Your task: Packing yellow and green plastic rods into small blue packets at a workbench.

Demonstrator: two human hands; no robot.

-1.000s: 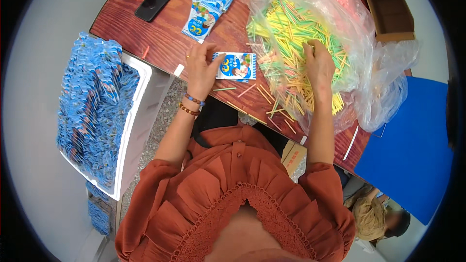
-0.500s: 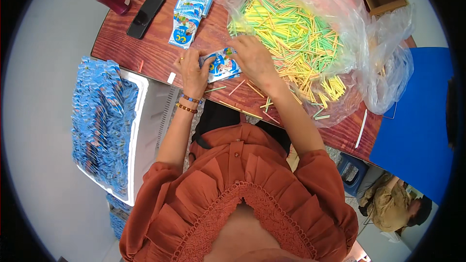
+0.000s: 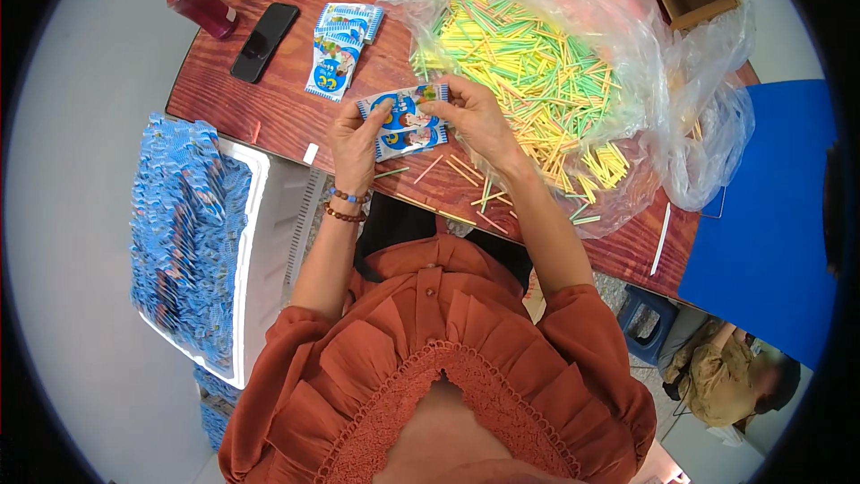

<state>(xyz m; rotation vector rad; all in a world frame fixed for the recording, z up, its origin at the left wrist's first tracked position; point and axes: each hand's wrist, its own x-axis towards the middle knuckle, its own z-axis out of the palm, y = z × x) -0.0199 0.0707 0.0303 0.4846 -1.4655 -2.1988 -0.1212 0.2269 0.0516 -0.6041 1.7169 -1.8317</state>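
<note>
Both hands hold a small blue-and-white packet by its ends, over the near edge of the wooden table. The thumb of my left hand presses on its left end. My right hand pinches the right end between thumb and fingers. A second such packet lies just below, against the held one; I cannot tell if it is gripped too. Loose coloured sticks lie near my right wrist. Beyond my left hand, several more packets lie overlapped on the table.
A big clear bag of yellow, green and pink sticks spreads at the right. A phone and a red-lidded jar stand far left. A white foam box full of blue packets sits at left. A person sits low right.
Both hands have drawn the packet flatter and more level, so its printed face shows fully. The right fingers moved from over it to its right end. The whole view has shifted slightly.
</note>
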